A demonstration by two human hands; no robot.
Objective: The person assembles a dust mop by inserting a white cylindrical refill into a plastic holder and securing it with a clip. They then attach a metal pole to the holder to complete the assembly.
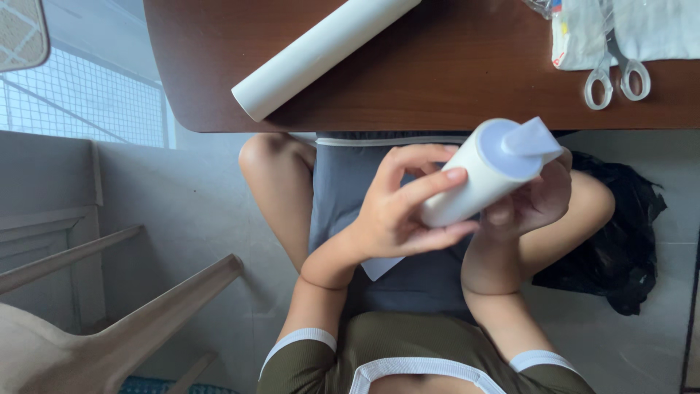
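Observation:
I hold a white paper roll (477, 179) over my lap, its end face turned up with a loose pointed flap sticking out. My left hand (397, 211) wraps around the roll's lower part, fingers curled over its side. My right hand (532, 201) cups the roll from the right, just below the end face. A small white paper piece (380, 268) lies on my lap under the left wrist. A second, longer white roll (321, 51) lies diagonally on the brown table (452, 80).
Clear-handled scissors (616, 76) lie on white packaging (627, 29) at the table's far right. A black plastic bag (620, 248) sits on the floor by my right knee. A wooden chair (109, 328) stands at the left.

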